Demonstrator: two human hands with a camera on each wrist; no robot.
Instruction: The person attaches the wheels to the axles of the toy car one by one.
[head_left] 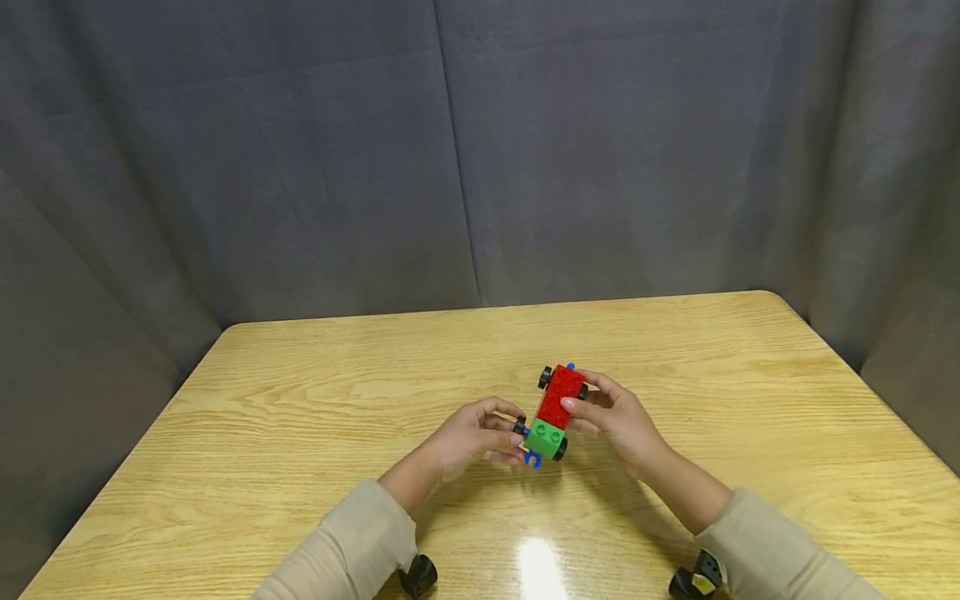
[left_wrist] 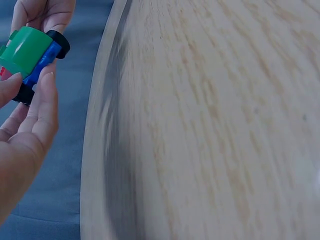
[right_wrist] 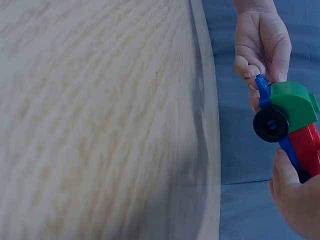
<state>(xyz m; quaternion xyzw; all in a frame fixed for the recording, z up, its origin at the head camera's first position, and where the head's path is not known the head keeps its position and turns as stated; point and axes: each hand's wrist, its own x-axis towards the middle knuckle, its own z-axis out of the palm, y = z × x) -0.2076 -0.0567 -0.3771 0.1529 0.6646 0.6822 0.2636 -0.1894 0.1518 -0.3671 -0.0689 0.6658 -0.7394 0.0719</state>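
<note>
A toy car made of building blocks [head_left: 556, 408] is held up over the table, tilted lengthwise. It has a red block [head_left: 564, 388], a green rounded block [right_wrist: 294, 104], a blue base [left_wrist: 44, 61] with a hook at one end, and black wheels [right_wrist: 270, 123]. My right hand [head_left: 618, 423] grips the red part from the right side, thumb on top. At the green end, my left hand [head_left: 467, 439] pinches the car by a black wheel [head_left: 519, 425] between thumb and fingers. Part of the far wheel is hidden behind the right hand.
A wooden table [head_left: 360, 367] lies beneath both hands. Grey curtains [head_left: 337, 167] hang behind it and along both sides. Black wrist-worn devices [head_left: 418, 575] show under the beige sleeves [head_left: 360, 533]. A bright light reflection sits near the table's front.
</note>
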